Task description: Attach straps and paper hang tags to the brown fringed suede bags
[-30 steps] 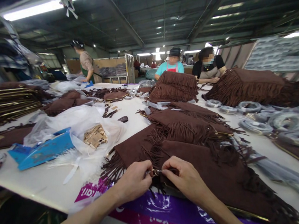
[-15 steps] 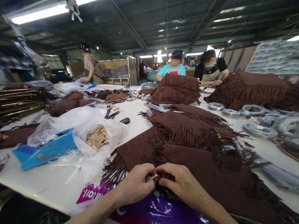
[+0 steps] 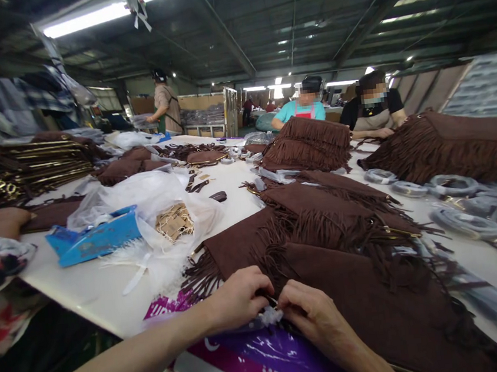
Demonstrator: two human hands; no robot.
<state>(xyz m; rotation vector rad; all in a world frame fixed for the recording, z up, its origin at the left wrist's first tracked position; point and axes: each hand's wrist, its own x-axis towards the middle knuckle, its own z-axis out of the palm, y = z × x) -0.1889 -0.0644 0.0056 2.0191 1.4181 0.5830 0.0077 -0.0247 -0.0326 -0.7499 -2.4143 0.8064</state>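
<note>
My left hand (image 3: 241,298) and my right hand (image 3: 310,310) almost meet above the front edge of the table, fingers closed in pinches. Between them is a small dark piece, mostly hidden by the fingers. Crumpled clear plastic (image 3: 271,315) pokes out just below the fingertips. Under both hands lies a shiny purple printed plastic bag (image 3: 266,356). Right of and beyond my hands, a dark brown suede fringed bag (image 3: 357,293) lies flat, its fringe spread along the edges.
More fringed bags (image 3: 322,208) overlap beyond my hands, with a stack (image 3: 306,144) behind. At left are a blue tape dispenser (image 3: 98,237) and a white plastic bag of tags (image 3: 207,214). A co-worker's arm (image 3: 8,223) reaches in. Coiled wrapped straps (image 3: 463,219) lie right; two people sit opposite.
My fingertips have moved slightly apart, and clear plastic now shows between them where a gold-coloured bit showed before. The view has turned a little left. More of the left co-worker's sleeve is visible.
</note>
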